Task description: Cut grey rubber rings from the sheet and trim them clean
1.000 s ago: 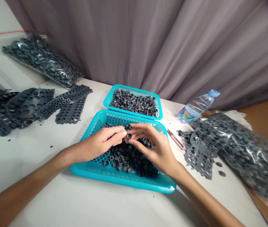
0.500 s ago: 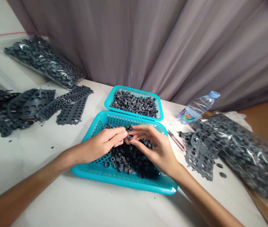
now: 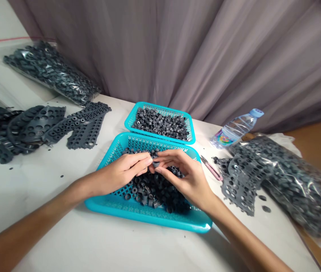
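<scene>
Both hands meet above the near turquoise basket, which holds a pile of small dark grey rubber bushings. My right hand pinches one grey bushing between thumb and fingers. Closed beside it, my left hand has its thumb pressed against its fingers, their tips close to that bushing. Whatever sits inside the left pinch is hidden.
Behind stands a second turquoise basket of bushings. Perforated rubber sheets lie left, another sheet right. Pink-handled snips, a water bottle and filled plastic bags surround the work.
The bushing between my fingertips has tilted, its open end less visible now. Both hands stay almost in the same place.
</scene>
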Action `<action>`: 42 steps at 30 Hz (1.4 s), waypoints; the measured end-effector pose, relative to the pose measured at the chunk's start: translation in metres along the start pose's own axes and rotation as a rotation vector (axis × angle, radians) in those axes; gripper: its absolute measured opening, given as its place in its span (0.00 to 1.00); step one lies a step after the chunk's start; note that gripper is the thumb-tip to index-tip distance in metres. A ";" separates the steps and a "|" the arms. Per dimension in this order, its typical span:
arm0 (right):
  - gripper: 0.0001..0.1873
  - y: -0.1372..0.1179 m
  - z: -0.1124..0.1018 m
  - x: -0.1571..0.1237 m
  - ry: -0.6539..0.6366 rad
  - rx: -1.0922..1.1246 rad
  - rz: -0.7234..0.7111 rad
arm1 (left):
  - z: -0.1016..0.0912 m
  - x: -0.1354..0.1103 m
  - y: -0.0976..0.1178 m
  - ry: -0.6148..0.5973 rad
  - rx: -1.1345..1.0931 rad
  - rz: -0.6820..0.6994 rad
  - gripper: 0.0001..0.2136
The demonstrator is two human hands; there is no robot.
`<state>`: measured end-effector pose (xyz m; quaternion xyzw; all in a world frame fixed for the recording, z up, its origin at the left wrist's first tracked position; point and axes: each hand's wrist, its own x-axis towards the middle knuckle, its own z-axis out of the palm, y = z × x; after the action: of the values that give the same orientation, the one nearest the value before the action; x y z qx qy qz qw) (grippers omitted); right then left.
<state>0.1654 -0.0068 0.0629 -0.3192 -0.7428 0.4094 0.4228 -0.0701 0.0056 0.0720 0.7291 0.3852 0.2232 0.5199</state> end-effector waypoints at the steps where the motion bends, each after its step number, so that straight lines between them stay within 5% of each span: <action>1: 0.16 0.000 0.000 0.000 0.002 0.000 -0.003 | 0.000 0.000 0.000 0.002 0.002 -0.004 0.19; 42: 0.10 -0.002 -0.003 0.001 0.005 -0.086 0.071 | -0.003 -0.001 0.005 -0.014 -0.005 0.024 0.17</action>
<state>0.1668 -0.0057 0.0660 -0.3643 -0.7469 0.3910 0.3956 -0.0712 0.0062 0.0782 0.7339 0.3724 0.2252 0.5215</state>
